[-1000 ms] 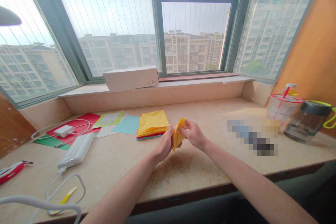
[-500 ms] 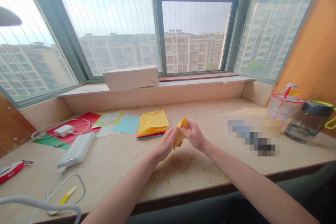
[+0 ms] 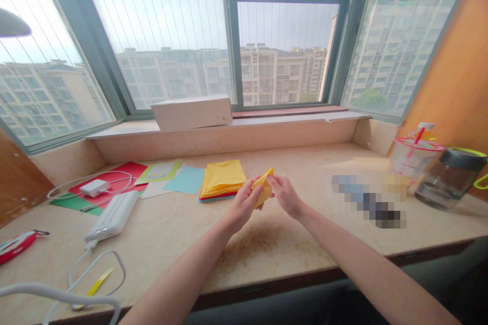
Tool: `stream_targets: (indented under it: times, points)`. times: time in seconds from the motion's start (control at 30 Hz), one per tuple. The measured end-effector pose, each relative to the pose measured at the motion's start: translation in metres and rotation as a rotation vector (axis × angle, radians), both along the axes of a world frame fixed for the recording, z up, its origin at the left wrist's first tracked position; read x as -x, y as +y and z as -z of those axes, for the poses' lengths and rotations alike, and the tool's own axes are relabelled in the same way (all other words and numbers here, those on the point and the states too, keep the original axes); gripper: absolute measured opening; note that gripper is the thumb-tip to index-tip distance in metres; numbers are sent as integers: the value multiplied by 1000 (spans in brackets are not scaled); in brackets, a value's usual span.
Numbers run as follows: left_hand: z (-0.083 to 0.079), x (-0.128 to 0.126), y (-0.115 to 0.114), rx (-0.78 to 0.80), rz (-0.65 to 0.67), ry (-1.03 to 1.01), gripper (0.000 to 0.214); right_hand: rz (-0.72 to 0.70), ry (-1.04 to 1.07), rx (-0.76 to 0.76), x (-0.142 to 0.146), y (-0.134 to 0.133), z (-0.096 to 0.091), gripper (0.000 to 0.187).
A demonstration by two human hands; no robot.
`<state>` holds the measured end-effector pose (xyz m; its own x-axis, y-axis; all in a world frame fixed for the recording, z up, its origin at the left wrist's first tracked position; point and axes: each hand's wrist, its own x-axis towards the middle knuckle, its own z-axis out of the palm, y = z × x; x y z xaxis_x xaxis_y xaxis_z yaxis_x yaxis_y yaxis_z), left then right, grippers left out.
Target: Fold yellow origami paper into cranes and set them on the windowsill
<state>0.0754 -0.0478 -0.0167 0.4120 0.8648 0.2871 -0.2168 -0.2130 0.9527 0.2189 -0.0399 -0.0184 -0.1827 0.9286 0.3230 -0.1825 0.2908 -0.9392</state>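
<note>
A small folded piece of yellow paper (image 3: pixel 264 191) is held up just above the counter, tilted, with one corner pointing upward. My left hand (image 3: pixel 244 204) pinches its left and lower side, thumb on the near face. On the right edge, near the top corner, my right hand (image 3: pixel 282 194) grips it between thumb and fingers. Parts of both hands' fingers are hidden behind the paper. Just left of and behind my left hand lies a stack of folded paper (image 3: pixel 223 179), yellow on top with red and blue layers beneath.
Flat sheets, including a light blue sheet (image 3: pixel 185 180) and a red sheet (image 3: pixel 133 168), lie left. A white power bank (image 3: pixel 113 216) with cables sits nearer. At right stand a lidded bottle (image 3: pixel 446 183) and a plastic cup (image 3: pixel 412 157). A white box (image 3: pixel 192 113) rests on the sill.
The yellow paper has turned in my hands, so more of its near face shows. My left thumb and right fingers have shifted slightly on it.
</note>
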Motion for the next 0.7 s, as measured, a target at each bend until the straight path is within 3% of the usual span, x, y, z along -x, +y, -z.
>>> stream_targets:
  times: [0.23, 0.7]
  points:
    - [-2, 4, 0, -33, -59, 60, 41, -60, 12, -95, -3, -4, -5, 36]
    - [0, 3, -3, 35, 19, 104, 38, 250, -61, -98, -4, 3, 1, 36]
